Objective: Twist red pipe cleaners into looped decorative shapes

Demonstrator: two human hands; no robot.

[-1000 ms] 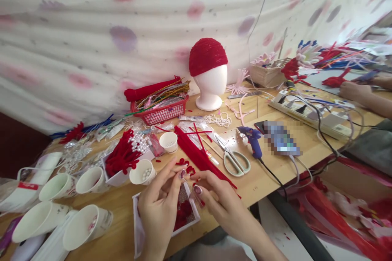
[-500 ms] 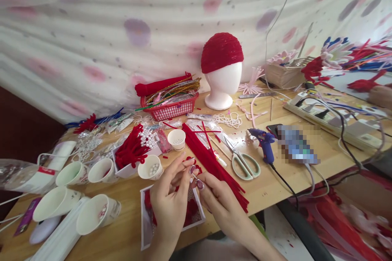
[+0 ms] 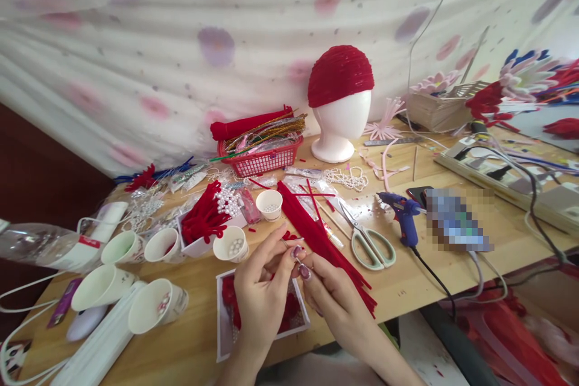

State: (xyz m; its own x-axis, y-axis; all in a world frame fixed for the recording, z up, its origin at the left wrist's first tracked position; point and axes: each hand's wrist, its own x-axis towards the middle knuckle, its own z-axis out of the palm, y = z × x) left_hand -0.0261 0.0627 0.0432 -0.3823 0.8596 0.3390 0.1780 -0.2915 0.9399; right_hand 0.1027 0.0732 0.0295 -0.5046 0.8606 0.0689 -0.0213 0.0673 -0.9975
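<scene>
Pinching with both hands low in the centre of the frame, we held a thin silvery pin or wire (image 3: 295, 253) between our fingertips; it was too fine to tell which. Our left hand (image 3: 262, 295) had thumb and forefinger closed together near the upper end of it, and our right hand (image 3: 332, 295) had its fingertips clamped on the lower end, so the two hands touched at the tips. Directly beneath them lay a white tray (image 3: 221, 338) of small red pieces, resting on the wooden table (image 3: 429, 280). Just right of our fingers ran a long bundle of red pipe cleaners (image 3: 325, 241), and further right lay scissors (image 3: 368, 238) and a blue glue gun (image 3: 404, 217). A paper cup of white beads (image 3: 231, 244) stood just up and left of our left hand. Near the centre of the frame, behind all this, a white foam head (image 3: 340, 123) wore a red cap (image 3: 340, 75), with a red basket (image 3: 262, 160) to its left. Several tipped paper cups (image 3: 156, 310) lay at lower left.
</scene>
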